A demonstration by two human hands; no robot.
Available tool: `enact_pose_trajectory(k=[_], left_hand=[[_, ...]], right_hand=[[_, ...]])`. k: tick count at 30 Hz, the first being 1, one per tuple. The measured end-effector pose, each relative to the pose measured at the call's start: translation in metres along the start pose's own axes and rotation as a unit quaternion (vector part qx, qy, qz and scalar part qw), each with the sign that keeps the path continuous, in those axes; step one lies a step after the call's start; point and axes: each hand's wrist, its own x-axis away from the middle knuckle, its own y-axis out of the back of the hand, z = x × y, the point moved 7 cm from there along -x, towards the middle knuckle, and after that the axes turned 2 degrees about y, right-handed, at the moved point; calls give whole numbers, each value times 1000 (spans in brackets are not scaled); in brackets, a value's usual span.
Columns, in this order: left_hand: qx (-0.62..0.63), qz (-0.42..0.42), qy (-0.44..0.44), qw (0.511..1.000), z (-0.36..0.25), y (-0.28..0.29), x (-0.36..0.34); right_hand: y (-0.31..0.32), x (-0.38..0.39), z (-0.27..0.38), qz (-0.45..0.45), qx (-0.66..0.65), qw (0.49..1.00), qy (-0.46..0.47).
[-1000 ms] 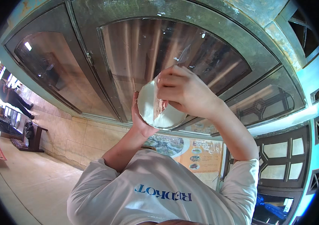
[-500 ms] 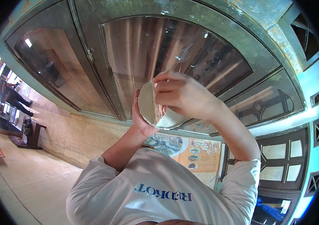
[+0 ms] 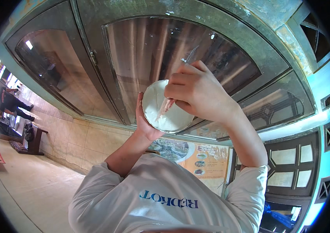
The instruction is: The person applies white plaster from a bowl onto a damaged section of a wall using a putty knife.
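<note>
My left hand (image 3: pixel 148 130) is wrapped round the side and underside of a shallow round white container (image 3: pixel 154 99), which is tilted so its inside shows. That inside looks white and slightly uneven; I cannot tell what the material is. Pinched in my right hand (image 3: pixel 200 91) is a thin flat piece, whitish with reddish-pink markings (image 3: pixel 167 106). Its lower edge reaches down to the white inside of the container. The fingers of my right hand cover the piece's upper part and the container's upper right.
Close in front stands a dark wooden window frame (image 3: pixel 91 58) with glass and brown curtains (image 3: pixel 141 46). An orange poster (image 3: pixel 213 159) lies below the window. Off to the left, a person in dark clothes (image 3: pixel 11 101) stands by a counter, near a dark bench (image 3: pixel 37 139).
My right hand has shifted slightly right, turning the flat piece so more of the container's white inside shows. My left hand and the container stay nearly still.
</note>
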Motion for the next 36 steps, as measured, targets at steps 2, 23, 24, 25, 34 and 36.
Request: enact_pose_trajectory(k=[2, 23, 24, 25, 34, 36], left_hand=[[-8, -3, -6, 1000, -3, 2, 1], [9, 3, -3, 1000, -5, 6, 1], [0, -13, -12, 1000, -6, 5, 3], [-10, -29, -22, 999, -8, 6, 4], [70, 6, -10, 997, -8, 8, 4], [54, -25, -20, 998, -8, 16, 7]], right_hand=[[-4, -2, 0, 30, 8, 999, -25], [-22, -6, -25, 117, -136, 973, -148], [-15, -7, -25, 95, -135, 974, -154], [-11, -8, -25, 72, -134, 975, -160], [-34, -2, -25, 85, -139, 976, -144], [-33, 1, -26, 83, -143, 977, -136]])
